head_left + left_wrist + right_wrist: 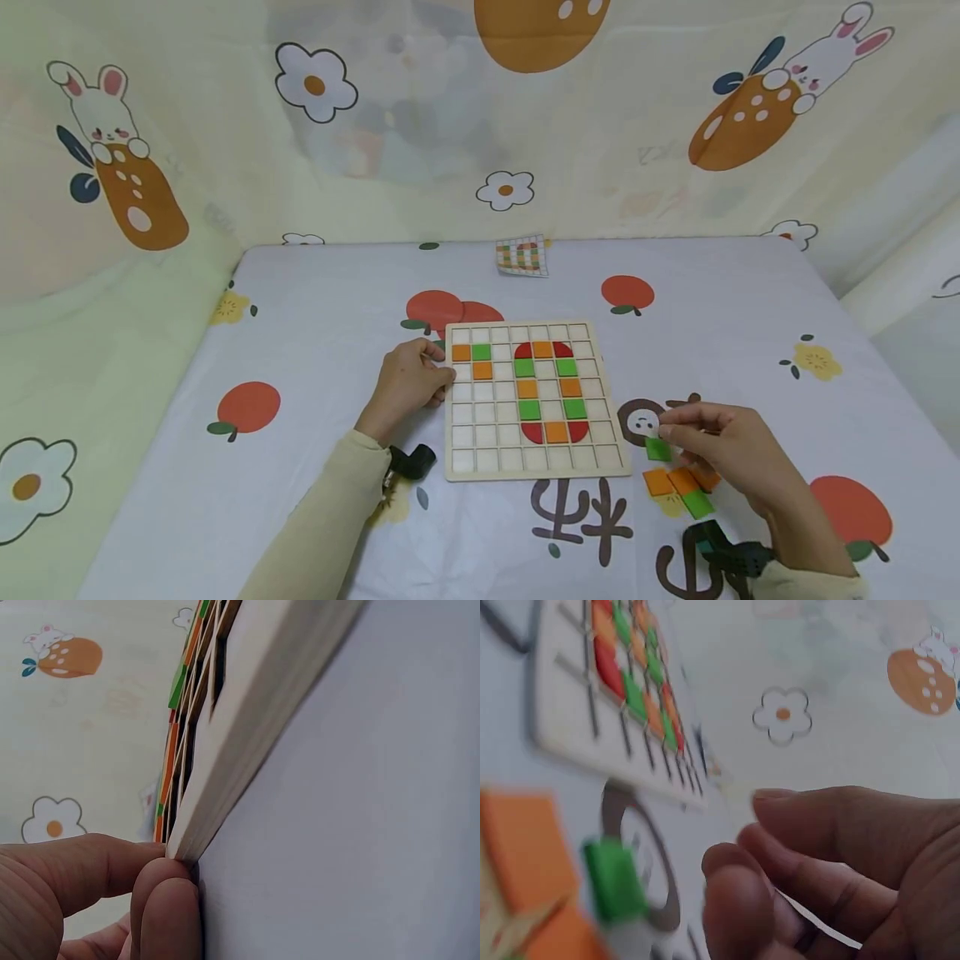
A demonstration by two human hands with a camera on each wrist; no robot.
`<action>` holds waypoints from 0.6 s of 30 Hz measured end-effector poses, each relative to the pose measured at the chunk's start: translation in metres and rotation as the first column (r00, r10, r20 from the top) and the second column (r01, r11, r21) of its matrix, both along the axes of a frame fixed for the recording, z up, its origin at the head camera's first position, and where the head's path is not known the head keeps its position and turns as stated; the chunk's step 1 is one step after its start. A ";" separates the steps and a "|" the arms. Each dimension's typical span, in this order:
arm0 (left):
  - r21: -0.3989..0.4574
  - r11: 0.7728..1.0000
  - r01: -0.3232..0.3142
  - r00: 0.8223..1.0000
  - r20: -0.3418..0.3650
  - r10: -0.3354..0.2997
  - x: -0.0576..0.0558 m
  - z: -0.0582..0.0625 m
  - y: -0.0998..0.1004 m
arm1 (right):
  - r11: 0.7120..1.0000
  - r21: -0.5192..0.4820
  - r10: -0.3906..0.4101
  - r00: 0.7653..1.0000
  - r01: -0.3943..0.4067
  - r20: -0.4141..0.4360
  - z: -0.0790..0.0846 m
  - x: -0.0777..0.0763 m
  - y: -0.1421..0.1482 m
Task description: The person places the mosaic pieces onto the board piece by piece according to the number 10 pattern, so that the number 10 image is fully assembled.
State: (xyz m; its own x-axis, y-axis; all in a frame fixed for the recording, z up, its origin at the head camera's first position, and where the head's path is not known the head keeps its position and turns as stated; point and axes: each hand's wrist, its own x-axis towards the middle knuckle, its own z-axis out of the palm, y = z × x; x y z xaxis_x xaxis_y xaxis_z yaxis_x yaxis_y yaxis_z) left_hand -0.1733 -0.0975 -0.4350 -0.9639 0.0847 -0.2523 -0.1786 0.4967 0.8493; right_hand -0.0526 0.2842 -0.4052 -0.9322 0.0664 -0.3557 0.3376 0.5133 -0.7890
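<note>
Board: left edge pinched by the left hand
Right hand: fingertips parted, over loose tiles
Green tile: just beside those fingertips

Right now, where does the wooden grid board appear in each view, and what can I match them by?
Head: the board lies just right of and below centre, between the left hand and right hand.
Left wrist: nearly edge-on, the board slants from upper middle to the fingertips at lower left.
Right wrist: the board is upper left, tilted.
Shared landmark: the coloured tiles set in it.
</note>
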 end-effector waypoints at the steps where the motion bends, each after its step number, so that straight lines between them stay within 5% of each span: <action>1: -0.001 1.000 -0.001 1.000 0.002 0.001 0.000 0.000 0.000 | 1.000 0.017 -0.003 1.000 0.003 0.013 -0.001 0.004 0.003; 18: -0.018 1.000 -0.011 1.000 0.012 0.011 0.000 0.001 0.001 | 0.948 0.314 0.050 0.999 -0.046 -0.005 -0.016 0.002 -0.011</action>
State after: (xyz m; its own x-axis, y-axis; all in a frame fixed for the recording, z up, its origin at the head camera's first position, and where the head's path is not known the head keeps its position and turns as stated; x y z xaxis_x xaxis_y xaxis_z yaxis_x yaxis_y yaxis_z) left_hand -0.1735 -0.0962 -0.4340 -0.9616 0.0691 -0.2656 -0.1948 0.5101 0.8378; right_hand -0.0504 0.2730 -0.4209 -0.9414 0.1280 -0.3119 0.2975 0.7508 -0.5897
